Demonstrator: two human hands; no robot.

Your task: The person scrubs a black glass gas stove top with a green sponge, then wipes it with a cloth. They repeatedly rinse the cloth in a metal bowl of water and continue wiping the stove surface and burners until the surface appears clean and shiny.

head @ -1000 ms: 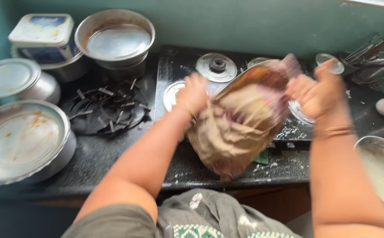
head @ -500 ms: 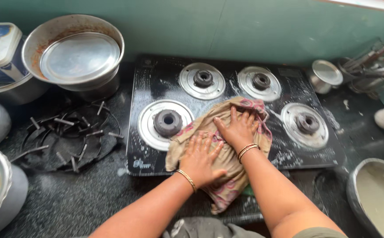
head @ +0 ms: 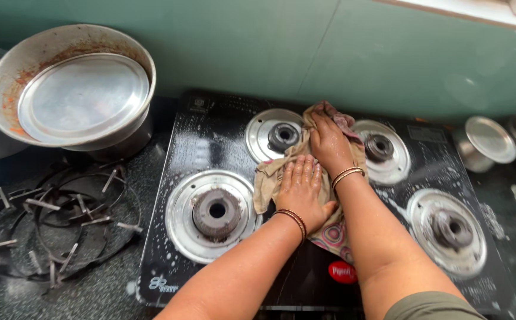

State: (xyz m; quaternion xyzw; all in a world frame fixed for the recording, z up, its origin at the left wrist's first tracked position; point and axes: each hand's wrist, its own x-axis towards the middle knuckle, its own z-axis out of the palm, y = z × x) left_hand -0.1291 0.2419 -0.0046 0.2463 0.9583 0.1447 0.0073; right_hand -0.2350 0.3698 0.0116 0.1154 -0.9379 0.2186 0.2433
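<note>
A black glass gas stove [head: 210, 142] with four burners fills the middle of the counter, its top flecked with soapy water; a crumpled beige cloth [head: 270, 181] with a pink patterned edge lies on the stove's centre, between the burners. The left hand [head: 300, 192] presses flat on the cloth, fingers stretched out and close together, gripping nothing; the right hand [head: 329, 142] lies just beyond it on the same cloth, palm down with fingers slightly curled over the folds, and whether it pinches the fabric I cannot tell; both wrists wear bangles. The front-left burner [head: 216, 212] sits just beside the cloth's left edge, the back-left burner [head: 283, 136] touches it, and the back-right burner [head: 379, 148] is partly overlapped. Left of the stove lies a pile of black pan supports [head: 50, 225]; behind them stands a stained steel pot [head: 71, 89] with a steel plate [head: 83, 96] resting inside. Right of the stove stands a small steel cup [head: 484, 143].
</note>
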